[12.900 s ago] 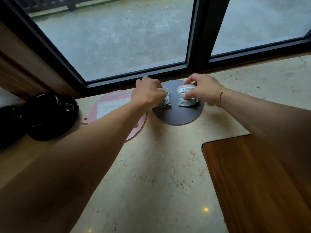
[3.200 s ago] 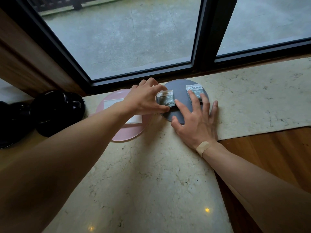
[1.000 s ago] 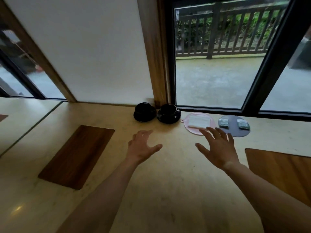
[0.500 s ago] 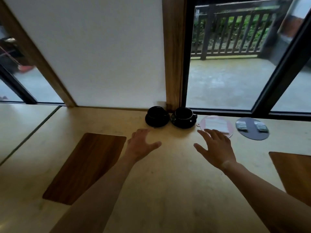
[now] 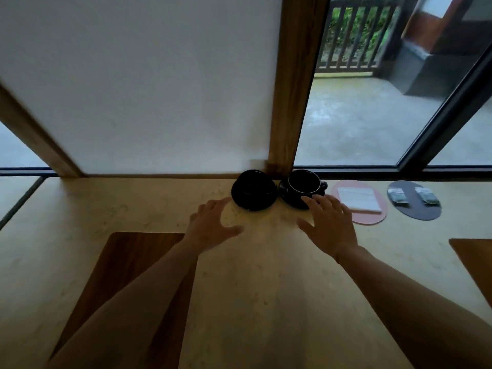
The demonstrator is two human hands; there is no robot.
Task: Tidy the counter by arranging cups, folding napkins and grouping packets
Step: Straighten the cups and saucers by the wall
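Note:
Two black cups on black saucers stand side by side at the back of the counter: the left cup (image 5: 253,189) and the right cup (image 5: 304,185), its handle pointing right. My left hand (image 5: 213,226) hovers open just in front of the left saucer. My right hand (image 5: 328,225) is open, its fingertips over the front rim of the right saucer. A folded white napkin (image 5: 359,198) lies on a pink round mat (image 5: 372,218). Two small packets (image 5: 396,195) (image 5: 428,196) lie side by side on a dark round mat (image 5: 415,213).
The pale stone counter (image 5: 261,283) has a brown wooden inlay (image 5: 127,265) at the left and another (image 5: 476,259) at the right edge. A wooden post (image 5: 295,83) and a white wall (image 5: 138,83) stand right behind the cups; window glass lies to the right.
The view has swung left from the mats to the cups. Both open hands have left the packets and moved forward until they are next to the two saucers.

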